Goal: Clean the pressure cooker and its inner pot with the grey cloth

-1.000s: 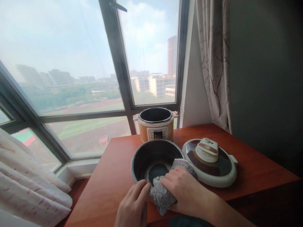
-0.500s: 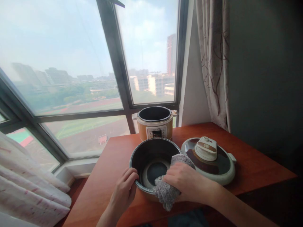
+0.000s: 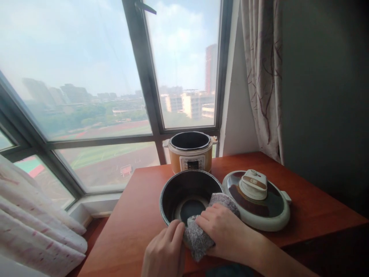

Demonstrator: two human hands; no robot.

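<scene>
I sit at one red-brown wooden table (image 3: 138,215) pushed up against a big window (image 3: 86,77) with dark frames, a hazy city and sports field beyond it. One patterned curtain (image 3: 262,77) hangs at the far right beside a dark wall, and pale fabric (image 3: 37,223) bunches low on my left. On the table I count one cooker base (image 3: 190,156), orange with a control panel, standing open at the far edge by the glass; one dark inner pot (image 3: 184,192) in the middle, near me; one round lid (image 3: 256,200) lying flat just right of the pot, handle up; and one grey cloth (image 3: 201,231). The pot sits right in front of both my hands. My left hand (image 3: 165,254) curls over its near rim, fingers gripping the edge. My right hand (image 3: 226,231) is closed on the cloth, pressing it over the near right rim, part of it draped inside the pot and part hanging outside.
</scene>
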